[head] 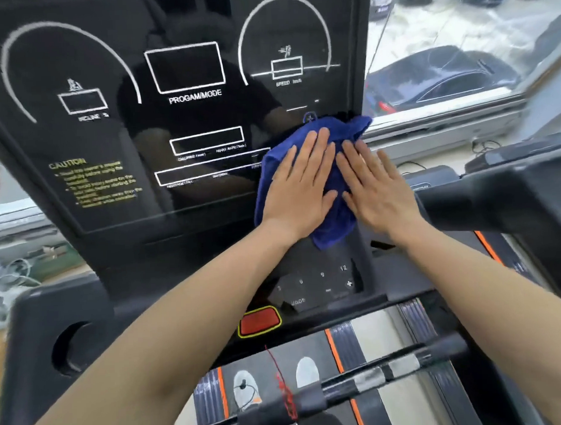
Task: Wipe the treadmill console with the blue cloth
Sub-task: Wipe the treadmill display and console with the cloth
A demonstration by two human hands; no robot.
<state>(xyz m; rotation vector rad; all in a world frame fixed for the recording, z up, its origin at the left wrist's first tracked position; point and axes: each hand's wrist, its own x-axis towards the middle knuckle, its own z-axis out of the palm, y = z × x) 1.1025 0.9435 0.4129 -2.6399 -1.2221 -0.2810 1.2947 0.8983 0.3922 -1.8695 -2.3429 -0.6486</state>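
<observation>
The treadmill console (187,120) is a glossy black panel with white gauge outlines and yellow caution text, filling the upper left and centre. A crumpled blue cloth (343,130) lies against its lower right corner. My left hand (300,192) presses flat on the cloth with fingers spread. My right hand (377,190) lies flat beside it, over the cloth's right part and the console's right edge. Both palms cover most of the cloth; neither hand grips it.
Below the panel sit a keypad (320,284) and a red stop button (259,321). A black handrail (482,202) juts in from the right, a crossbar (374,377) runs below, and a window with parked cars (443,79) is behind.
</observation>
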